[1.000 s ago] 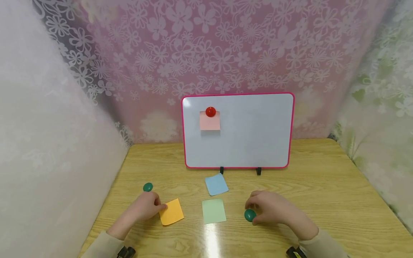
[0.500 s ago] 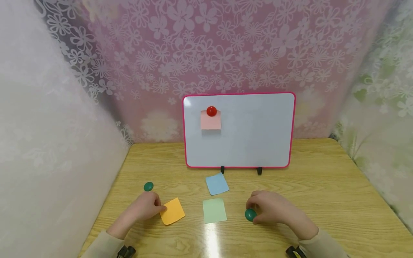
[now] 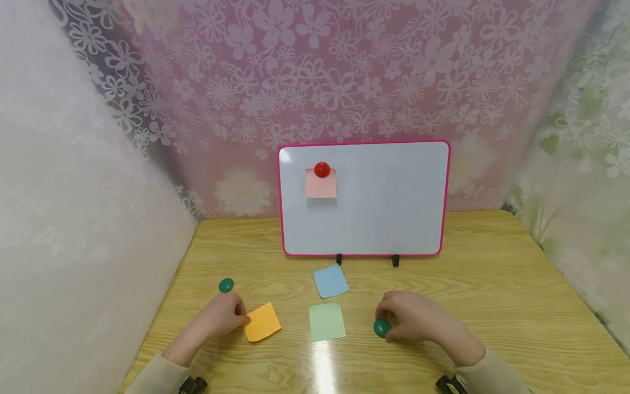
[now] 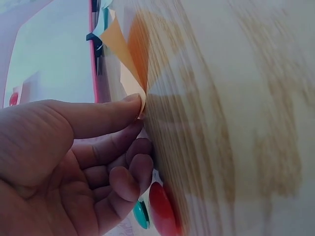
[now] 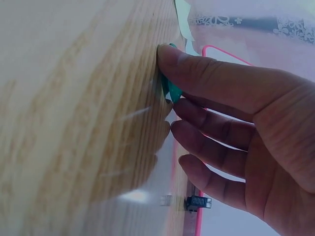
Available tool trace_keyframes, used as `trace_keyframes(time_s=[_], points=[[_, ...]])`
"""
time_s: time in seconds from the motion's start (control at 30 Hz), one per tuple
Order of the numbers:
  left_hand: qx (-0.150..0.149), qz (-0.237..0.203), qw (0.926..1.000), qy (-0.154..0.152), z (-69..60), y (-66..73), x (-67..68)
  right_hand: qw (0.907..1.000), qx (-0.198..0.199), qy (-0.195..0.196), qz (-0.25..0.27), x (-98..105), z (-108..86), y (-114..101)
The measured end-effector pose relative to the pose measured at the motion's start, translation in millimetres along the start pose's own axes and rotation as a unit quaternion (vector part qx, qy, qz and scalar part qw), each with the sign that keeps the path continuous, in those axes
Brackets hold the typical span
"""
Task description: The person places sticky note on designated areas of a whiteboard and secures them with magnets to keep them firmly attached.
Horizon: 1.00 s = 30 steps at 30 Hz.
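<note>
Flower-patterned pink fabric hangs behind a wood-grain tabletop, with pale coverings along its left and right edges. Going from the left edge, a round green magnet lies just beyond the left hand. The left hand pinches the left side of an orange sticky note between thumb and forefinger, its remaining fingers curled in; the note is on the front left part of the tabletop. Beside those curled fingers, the left wrist view shows a red magnet, which the hand hides from the head camera. Near the middle of the back edge, a pink-framed whiteboard stands on small black feet, and on its upper left a second red magnet holds a pink sticky note. In front of it lie a pale green sticky note, towards the front edge, and a blue sticky note, turned askew, nearer the board. Farther right, well short of the right edge, a second green magnet is gripped between the right hand's thumb and fingertips, the other fingers loosely bent and spread slightly apart.
</note>
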<state>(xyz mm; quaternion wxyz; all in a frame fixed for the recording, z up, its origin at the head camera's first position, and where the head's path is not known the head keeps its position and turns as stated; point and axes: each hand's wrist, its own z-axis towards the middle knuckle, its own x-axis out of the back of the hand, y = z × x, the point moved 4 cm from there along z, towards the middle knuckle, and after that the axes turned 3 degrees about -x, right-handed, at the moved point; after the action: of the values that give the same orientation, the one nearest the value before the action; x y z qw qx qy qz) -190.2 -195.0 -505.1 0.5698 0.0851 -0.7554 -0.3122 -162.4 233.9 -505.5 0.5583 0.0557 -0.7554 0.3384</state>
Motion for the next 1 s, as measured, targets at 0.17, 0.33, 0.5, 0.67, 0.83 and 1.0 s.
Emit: trace_keyframes(time_s=[0.17,0.33,0.5,0.67,0.83,1.0], points=[[0.013,0.000,0.9999,0.006,2.1,-2.9,-2.3,1.0000,-0.002,0.000,0.003,1.4,-0.1,-1.4],[0.012,0.001,0.9998,0.013,4.5,-5.7,-4.4,1.0000,0.002,0.003,0.003,3.3,-0.3,-2.9],[0.007,-0.004,0.9999,0.012,4.8,-6.5,-5.4,1.0000,0.004,0.005,0.003,2.4,0.2,-2.3],[0.006,-0.003,0.9999,0.013,5.1,-5.0,-5.1,1.0000,0.006,0.007,0.004,1.7,0.4,-1.3],[0.001,-0.004,0.9999,0.014,4.8,-3.5,-4.6,0.9999,0.007,0.007,0.007,1.8,-0.1,-1.9],[-0.004,-0.005,0.9999,0.015,3.2,-2.4,-4.0,1.0000,0.003,0.005,0.007,1.2,-1.4,-3.8]])
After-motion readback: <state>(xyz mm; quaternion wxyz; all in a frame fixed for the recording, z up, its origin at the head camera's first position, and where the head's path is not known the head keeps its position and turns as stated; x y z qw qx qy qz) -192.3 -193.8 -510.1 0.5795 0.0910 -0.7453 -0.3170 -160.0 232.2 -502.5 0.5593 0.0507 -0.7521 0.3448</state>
